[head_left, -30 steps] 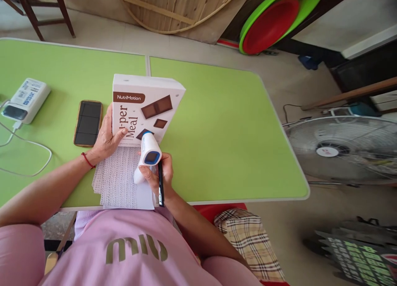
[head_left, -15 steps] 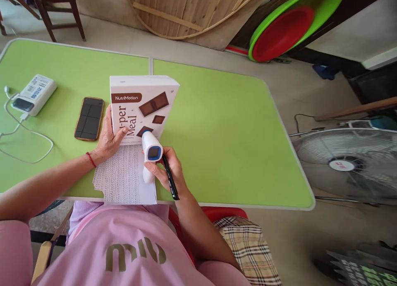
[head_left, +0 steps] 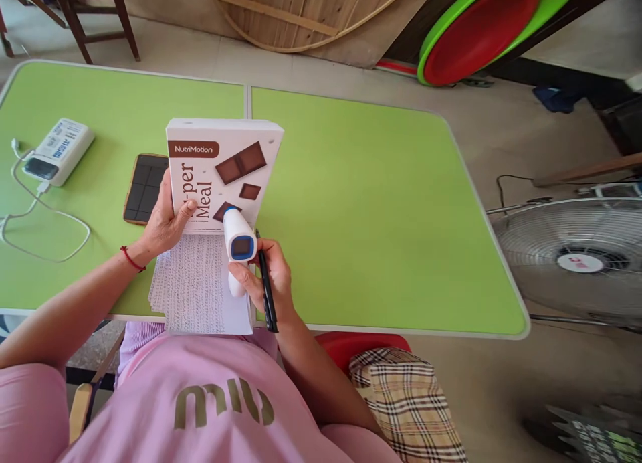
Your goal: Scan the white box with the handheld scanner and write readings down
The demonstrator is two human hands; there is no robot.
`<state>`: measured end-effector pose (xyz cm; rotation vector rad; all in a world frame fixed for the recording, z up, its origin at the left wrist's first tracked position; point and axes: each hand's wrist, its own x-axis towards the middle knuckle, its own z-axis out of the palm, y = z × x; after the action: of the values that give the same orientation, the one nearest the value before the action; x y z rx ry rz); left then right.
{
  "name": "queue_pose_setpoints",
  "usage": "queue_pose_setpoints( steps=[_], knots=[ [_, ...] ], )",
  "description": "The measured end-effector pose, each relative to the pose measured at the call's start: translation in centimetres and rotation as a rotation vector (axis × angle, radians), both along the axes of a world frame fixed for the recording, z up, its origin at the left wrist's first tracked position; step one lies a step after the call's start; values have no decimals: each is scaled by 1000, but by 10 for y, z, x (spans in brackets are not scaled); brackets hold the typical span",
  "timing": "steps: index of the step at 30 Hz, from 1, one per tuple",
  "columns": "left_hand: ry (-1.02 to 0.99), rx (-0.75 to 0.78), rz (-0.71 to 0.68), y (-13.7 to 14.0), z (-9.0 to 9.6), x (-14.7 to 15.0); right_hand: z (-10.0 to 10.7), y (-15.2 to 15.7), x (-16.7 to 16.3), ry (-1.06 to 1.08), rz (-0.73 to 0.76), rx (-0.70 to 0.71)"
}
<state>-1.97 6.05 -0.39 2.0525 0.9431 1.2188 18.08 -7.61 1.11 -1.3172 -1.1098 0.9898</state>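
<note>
My left hand (head_left: 168, 215) grips the left side of a white NutriMotion box (head_left: 228, 132), thumb on its front, which has chocolate pieces printed on it. In my right hand (head_left: 271, 275) is a white infrared thermometer (head_left: 241, 232) with a blue-rimmed screen facing me. Its front end points at the lower part of the box; whether they touch I cannot tell. A black pen (head_left: 267, 289) is also held in the right hand, slanting along the palm. Beneath both hands lie sheets of handwritten paper (head_left: 195, 282), partly covered by the box and thermometer.
A smartphone (head_left: 143, 189) lies left of the box, partly hidden by it. Farther left is a white power bank (head_left: 60, 152) with a looped cable (head_left: 75, 219). The green table (head_left: 376, 215) has a fan (head_left: 576, 262) beyond its right edge. A red stool (head_left: 366, 342) stands near.
The box has shifted slightly left in view and now covers part of the smartphone. Both hands, the thermometer and the pen have moved slightly left with it; the grips look the same.
</note>
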Motion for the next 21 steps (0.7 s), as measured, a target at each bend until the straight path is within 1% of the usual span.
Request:
queue_pose_setpoints(
  steps=[5, 8, 14, 18, 21],
  knots=[
    [-12, -5, -45, -2, -1, -3, -1, -8, -12, 93, -3, -79],
    [-35, -18, -50, 2, -7, -3, -2, -7, -17, 126, -20, -84],
    [-55, -4, -7, 8, -22, -5, -6, -3, -25, 46, -94, 21],
    [-42, 22, -1, 7, -23, -4, -6, -7, -28, -48, -123, 94],
    [-57, 44, 6, 5, -20, -2, -2, -12, -14, -154, -141, 154]
  ],
)
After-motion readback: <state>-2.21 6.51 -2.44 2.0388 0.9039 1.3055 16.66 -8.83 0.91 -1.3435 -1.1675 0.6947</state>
